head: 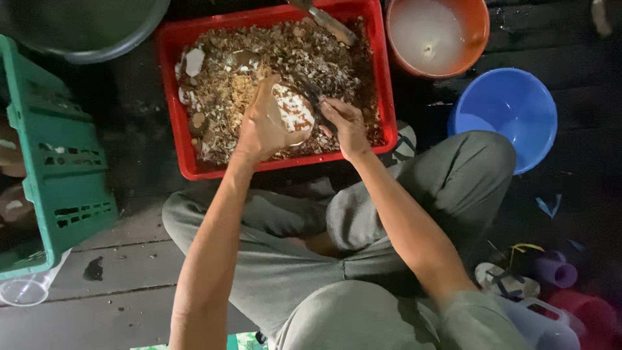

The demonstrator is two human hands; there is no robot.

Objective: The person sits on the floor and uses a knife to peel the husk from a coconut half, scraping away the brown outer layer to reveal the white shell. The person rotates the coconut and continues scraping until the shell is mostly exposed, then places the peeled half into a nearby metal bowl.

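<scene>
Coconut point(293, 111), a rounded half with pale flesh flecked brown, is cupped in the left hand point(262, 126), whose fingers are curled about its shell above the red plastic crate point(173, 97). A dark, slim tool point(317, 104) is gripped in the closed right hand point(346, 126) and pressed against the flesh. The crate is filled with rough brown shavings and shell pieces. A smooth blue bowl point(512, 110) is set nearby.
</scene>
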